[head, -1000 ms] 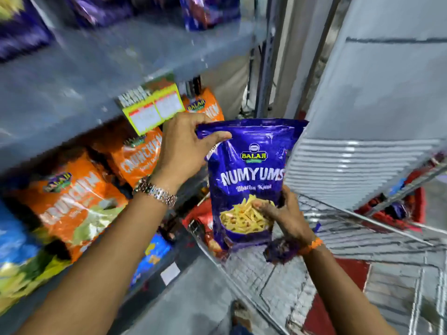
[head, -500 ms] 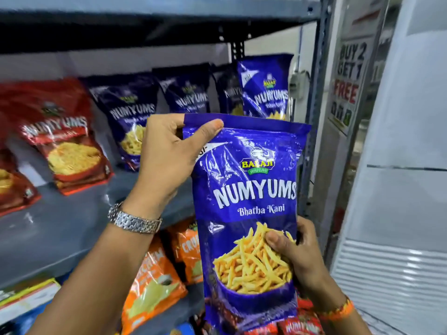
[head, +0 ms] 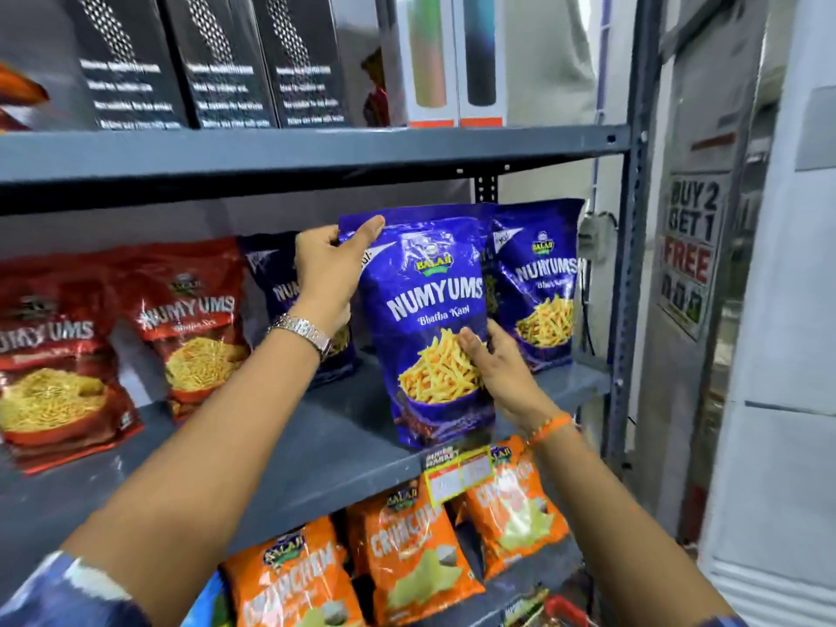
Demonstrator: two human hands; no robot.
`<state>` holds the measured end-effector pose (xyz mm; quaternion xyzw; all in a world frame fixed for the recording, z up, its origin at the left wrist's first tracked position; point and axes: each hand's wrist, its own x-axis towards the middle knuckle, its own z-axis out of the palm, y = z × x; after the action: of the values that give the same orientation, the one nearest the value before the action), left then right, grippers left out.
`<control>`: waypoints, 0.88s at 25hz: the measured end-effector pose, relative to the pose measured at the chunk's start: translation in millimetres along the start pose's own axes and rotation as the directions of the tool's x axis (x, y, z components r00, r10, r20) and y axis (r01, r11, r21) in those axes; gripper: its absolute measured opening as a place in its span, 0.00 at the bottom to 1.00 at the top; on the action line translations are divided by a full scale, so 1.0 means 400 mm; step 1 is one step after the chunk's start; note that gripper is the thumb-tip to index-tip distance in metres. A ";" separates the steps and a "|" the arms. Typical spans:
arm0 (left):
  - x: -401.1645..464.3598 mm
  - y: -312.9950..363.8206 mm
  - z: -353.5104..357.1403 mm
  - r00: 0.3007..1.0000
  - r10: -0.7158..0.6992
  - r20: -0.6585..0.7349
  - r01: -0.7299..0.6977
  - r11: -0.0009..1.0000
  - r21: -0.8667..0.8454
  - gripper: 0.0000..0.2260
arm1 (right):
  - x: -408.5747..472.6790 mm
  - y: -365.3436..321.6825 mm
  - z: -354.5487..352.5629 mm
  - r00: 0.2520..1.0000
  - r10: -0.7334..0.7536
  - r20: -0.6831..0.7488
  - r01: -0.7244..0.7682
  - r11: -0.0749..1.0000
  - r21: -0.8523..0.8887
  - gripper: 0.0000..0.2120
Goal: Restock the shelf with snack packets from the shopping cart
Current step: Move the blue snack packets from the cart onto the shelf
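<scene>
I'm setting the blue packet (head: 429, 319) upright near the shelf's (head: 316, 450) front edge, my left hand (head: 325, 269) pinching its top corner, my right hand (head: 493, 368) clasping its lower side. Next, I judge: slide it back beside the matching packets (head: 540, 282).

A grey metal shelving unit (head: 316, 151) is seen filling the left of the frame. Its perforated upright post (head: 631, 264) is taken as the landmark. Behind the post, a pale wall (head: 552, 61) is glimpsed. Right of the post, a "BUY 2 GET 1 FREE" poster (head: 690, 251) is stuck on a panel, and beyond it a white ribbed surface (head: 778, 536) is brightly lit.
</scene>
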<state>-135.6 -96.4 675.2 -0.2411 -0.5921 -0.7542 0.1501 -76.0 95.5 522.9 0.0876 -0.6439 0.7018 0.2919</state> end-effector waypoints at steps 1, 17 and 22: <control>0.023 -0.015 0.007 1.000 -0.013 -0.026 0.013 1.000 0.004 0.09 | 0.031 0.015 -0.001 1.000 0.009 0.015 -0.009 1.000 -0.018 0.18; 0.159 -0.127 0.052 0.994 -0.060 -0.090 0.074 0.984 0.160 0.25 | 0.182 0.113 -0.039 0.995 0.093 0.046 -0.092 0.995 -0.040 0.22; 0.173 -0.142 0.056 0.988 -0.101 -0.114 0.116 0.985 0.131 0.17 | 0.198 0.116 -0.046 0.992 0.115 0.043 -0.112 0.991 -0.072 0.24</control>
<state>-218.5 -56.2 670.3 -0.1570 -0.6459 -0.7305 0.1564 -159.9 136.7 520.1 0.0569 -0.6785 0.6923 0.2391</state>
